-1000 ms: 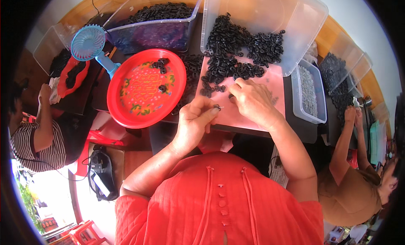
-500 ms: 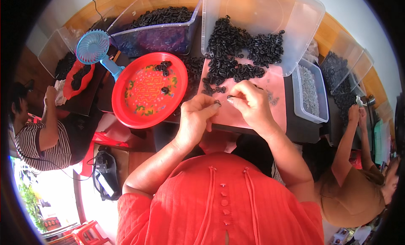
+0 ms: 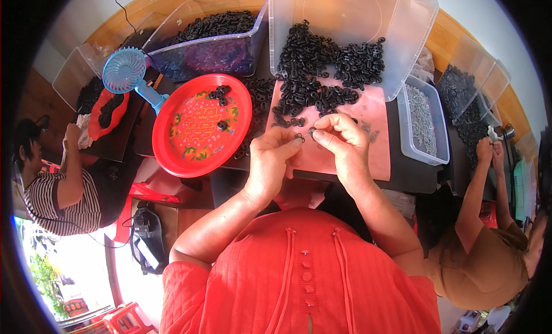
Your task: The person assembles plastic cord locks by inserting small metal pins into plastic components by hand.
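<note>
Head view shows two hands meeting over a pink mat (image 3: 368,138) on the dark worktop (image 3: 414,173). The left hand (image 3: 273,158) pinches a small black ring-shaped part (image 3: 299,138) between thumb and forefinger. The right hand (image 3: 339,141) pinches another small black part (image 3: 312,130) at its fingertips, just beside the first one; whether the two parts touch cannot be told. At 12 o'clock from the hands a pile of black parts (image 3: 322,75) spills from a tipped clear plastic bin (image 3: 402,41) onto the mat. At 9 o'clock lies a red round tray (image 3: 190,156) carrying a few black parts. At 10 o'clock stands a small blue fan (image 3: 124,70). At 3 o'clock sits a clear tub of grey metal pieces (image 3: 422,121). Other persons work at the far left and far right.
</note>
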`<action>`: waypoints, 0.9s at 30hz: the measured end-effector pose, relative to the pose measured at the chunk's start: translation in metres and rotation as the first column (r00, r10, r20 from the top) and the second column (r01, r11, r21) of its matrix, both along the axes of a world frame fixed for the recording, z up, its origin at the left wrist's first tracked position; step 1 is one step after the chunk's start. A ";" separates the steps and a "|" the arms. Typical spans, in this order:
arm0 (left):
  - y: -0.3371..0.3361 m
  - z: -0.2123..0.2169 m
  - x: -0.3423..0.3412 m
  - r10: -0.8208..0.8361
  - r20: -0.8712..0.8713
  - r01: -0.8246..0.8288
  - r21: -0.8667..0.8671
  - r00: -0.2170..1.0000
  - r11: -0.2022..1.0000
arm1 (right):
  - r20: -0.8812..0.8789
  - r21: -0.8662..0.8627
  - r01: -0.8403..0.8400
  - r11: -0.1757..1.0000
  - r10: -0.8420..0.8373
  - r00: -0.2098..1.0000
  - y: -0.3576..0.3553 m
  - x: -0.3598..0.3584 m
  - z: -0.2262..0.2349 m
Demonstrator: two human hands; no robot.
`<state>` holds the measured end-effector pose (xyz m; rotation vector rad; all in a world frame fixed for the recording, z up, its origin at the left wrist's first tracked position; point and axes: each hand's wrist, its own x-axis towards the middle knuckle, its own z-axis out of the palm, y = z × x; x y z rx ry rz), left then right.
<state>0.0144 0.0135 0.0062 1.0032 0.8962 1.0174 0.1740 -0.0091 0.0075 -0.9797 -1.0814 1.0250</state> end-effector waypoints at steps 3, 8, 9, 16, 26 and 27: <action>-0.001 0.000 0.000 0.001 0.003 -0.001 -0.003 1.000 1.000 | 0.009 0.011 0.018 1.000 -0.018 1.000 0.000 -0.003 0.000; -0.001 -0.002 0.000 0.005 -0.023 -0.004 0.009 1.000 1.000 | 0.059 0.057 0.011 0.998 -0.014 0.998 0.001 -0.007 -0.004; -0.001 -0.002 0.000 -0.001 -0.016 0.001 0.015 1.000 1.000 | 0.081 0.079 0.005 0.997 -0.012 0.997 0.002 -0.008 -0.006; -0.002 -0.005 -0.004 -0.032 0.021 0.032 0.029 0.999 0.999 | -0.013 0.024 -0.071 0.997 0.071 0.997 -0.001 -0.005 -0.005; -0.008 -0.002 -0.003 -0.169 0.087 0.148 0.204 0.982 0.968 | -0.100 -0.170 -0.287 0.943 0.273 0.957 -0.007 0.022 0.010; -0.007 -0.003 -0.005 -0.206 0.044 0.191 0.229 0.977 0.955 | -0.151 -0.221 -0.315 0.923 0.286 0.946 -0.008 0.023 0.013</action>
